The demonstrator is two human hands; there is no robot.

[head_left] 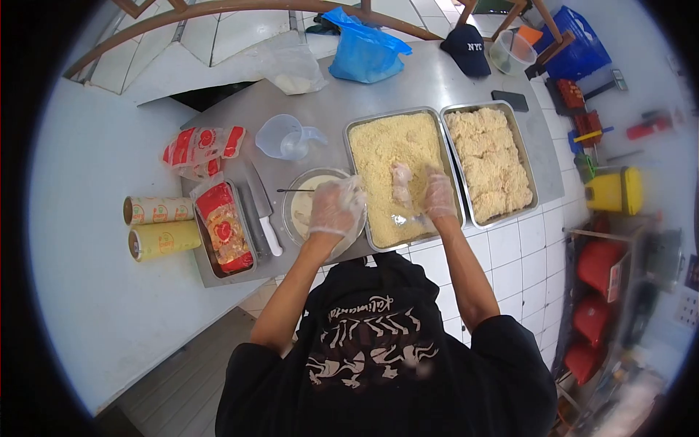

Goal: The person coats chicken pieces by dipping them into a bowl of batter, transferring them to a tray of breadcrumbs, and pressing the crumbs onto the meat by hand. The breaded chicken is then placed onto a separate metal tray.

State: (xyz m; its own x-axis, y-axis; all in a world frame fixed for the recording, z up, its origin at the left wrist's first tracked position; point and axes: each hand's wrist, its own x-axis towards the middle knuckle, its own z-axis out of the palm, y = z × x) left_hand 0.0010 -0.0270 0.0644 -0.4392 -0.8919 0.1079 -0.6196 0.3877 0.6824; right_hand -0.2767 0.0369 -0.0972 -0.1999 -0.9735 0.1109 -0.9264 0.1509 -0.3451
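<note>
While one pale meat piece (401,185) lies between two gloved hands (337,209) (438,195), grips are unclear.

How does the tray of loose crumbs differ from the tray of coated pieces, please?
The crumb tray holds loose crumbs around a pale piece, while the coated tray holds crumb-covered pieces packed together. The crumb tray appears larger than the coated tray. The right hand is at the crumb tray; no hand is at the coated tray. Both are rectangular metal trays, side by side.
</note>
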